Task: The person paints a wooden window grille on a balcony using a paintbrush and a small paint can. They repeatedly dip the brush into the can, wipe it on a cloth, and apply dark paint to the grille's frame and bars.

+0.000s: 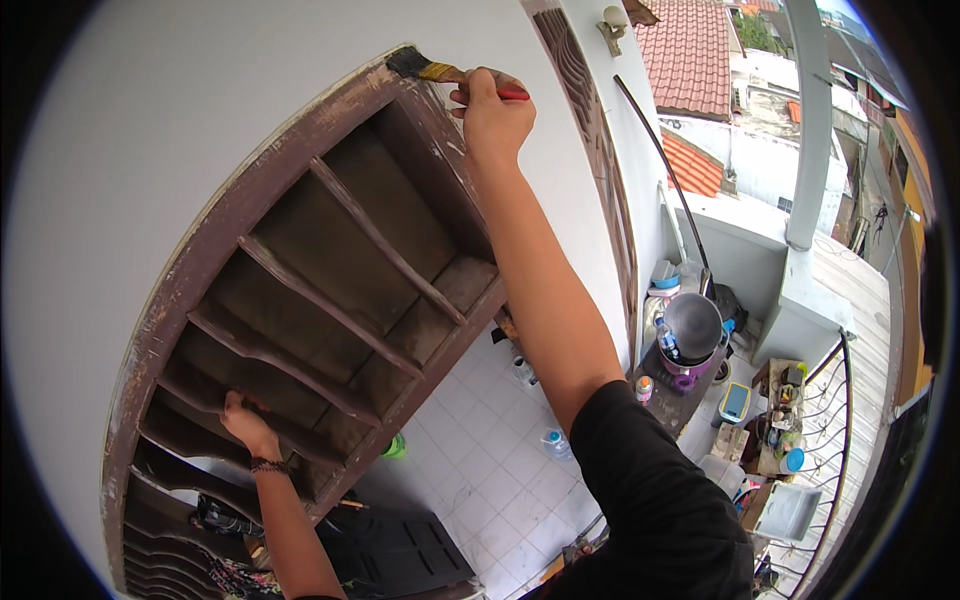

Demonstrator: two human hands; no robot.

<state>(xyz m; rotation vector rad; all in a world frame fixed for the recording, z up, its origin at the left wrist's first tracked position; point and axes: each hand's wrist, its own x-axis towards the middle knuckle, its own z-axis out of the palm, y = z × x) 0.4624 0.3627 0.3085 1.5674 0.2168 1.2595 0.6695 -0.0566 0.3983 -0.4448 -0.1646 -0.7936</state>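
High up in the view, my right hand (pixel 498 122) is closed round the handle of a paintbrush (pixel 440 72). Its dark bristles touch the top corner of a brown wooden frame (pixel 255 165), whose paint is worn and scuffed along the edge. Wavy wooden slats cross the frame. Lower left, my left hand (pixel 248 425) grips one slat (pixel 190 385), with some fingers hidden behind the wood. A dark beaded bracelet (pixel 268 465) circles that wrist.
White wall (pixel 200 90) surrounds the frame. Far below lies a tiled floor (pixel 480 470) with a water bottle (pixel 556 445). On the right, a wok (pixel 693 325) sits among household items, near a metal railing (pixel 845 430). Rooftops (pixel 685 50) show beyond.
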